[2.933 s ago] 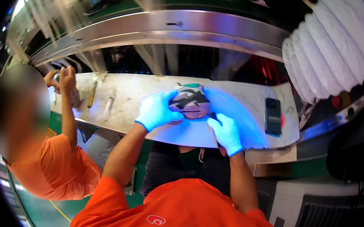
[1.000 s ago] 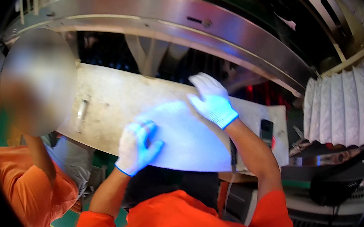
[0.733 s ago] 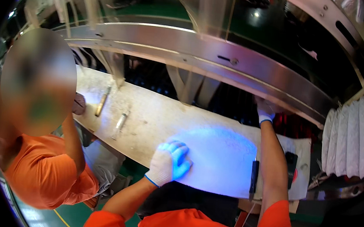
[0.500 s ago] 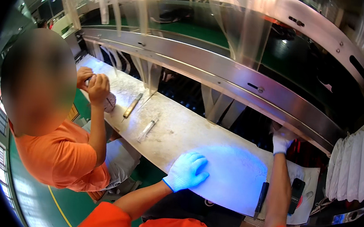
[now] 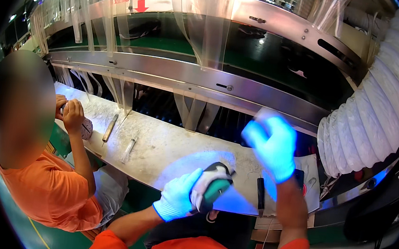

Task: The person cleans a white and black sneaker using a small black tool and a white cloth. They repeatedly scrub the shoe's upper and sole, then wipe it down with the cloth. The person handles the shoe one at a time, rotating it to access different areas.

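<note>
My left hand [image 5: 177, 196], in a white glove lit blue, grips a shoe [image 5: 218, 189] over the near edge of the work table [image 5: 160, 137]. The shoe is black and light grey, with a green underside turned partly toward me. My right hand [image 5: 275, 148], gloved too, is raised over the far right of the table, near the slot below the metal rail. Its fingers are blurred, and I cannot make out whether they hold anything. Below it lies a slim black tool [image 5: 260, 195], with a dark phone [image 5: 299, 177] partly behind my forearm.
A co-worker in an orange shirt [image 5: 56, 192] sits at the left, holding an object with both hands. A yellow-handled tool [image 5: 110, 128] and a clear syringe [image 5: 129, 150] lie on the table. Behind runs a metal rail [image 5: 166, 70] with plastic strips; a white ribbed hose [image 5: 376, 107] bulges at right.
My right hand has come up out of the slot under the rail. My left hand, earlier flat on the table with nothing in it, now holds the shoe. The view has turned right.
</note>
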`<state>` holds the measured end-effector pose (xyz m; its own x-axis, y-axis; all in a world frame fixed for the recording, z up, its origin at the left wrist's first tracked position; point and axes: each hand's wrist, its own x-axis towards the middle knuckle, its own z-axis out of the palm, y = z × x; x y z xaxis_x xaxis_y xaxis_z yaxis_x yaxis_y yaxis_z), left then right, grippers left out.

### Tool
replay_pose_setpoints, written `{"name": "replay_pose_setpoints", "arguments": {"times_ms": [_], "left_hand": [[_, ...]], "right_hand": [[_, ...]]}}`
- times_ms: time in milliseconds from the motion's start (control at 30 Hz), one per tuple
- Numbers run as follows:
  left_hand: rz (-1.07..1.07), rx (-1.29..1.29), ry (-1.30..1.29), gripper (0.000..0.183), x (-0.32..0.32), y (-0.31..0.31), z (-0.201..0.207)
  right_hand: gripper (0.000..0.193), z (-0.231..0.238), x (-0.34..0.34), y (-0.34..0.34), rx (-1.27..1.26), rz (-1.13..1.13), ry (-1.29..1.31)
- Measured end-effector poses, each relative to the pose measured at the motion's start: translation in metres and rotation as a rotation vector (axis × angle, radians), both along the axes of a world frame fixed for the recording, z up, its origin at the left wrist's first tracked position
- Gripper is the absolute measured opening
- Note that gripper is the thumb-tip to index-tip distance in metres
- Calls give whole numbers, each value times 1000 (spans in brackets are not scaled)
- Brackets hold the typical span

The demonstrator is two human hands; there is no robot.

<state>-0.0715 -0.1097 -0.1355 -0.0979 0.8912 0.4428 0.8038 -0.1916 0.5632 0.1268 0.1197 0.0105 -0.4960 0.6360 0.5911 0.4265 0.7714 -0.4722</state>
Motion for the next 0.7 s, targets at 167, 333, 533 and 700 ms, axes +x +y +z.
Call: {"name": "replay_pose_setpoints", "arguments": {"times_ms": [167, 333, 533, 700], "left_hand": [[121, -359, -439, 102, 42, 7, -31], [148, -23, -580, 103, 52, 2, -59], [202, -69, -591, 107, 49, 1, -67], [207, -149, -673, 109, 54, 8, -64]], "right_hand": [[67, 50, 18, 209, 617, -728, 59], [40, 72, 26, 276, 134, -777, -418], [28, 34, 1, 154, 457, -182, 156], [30, -105, 75, -39, 417, 217, 125]]}}
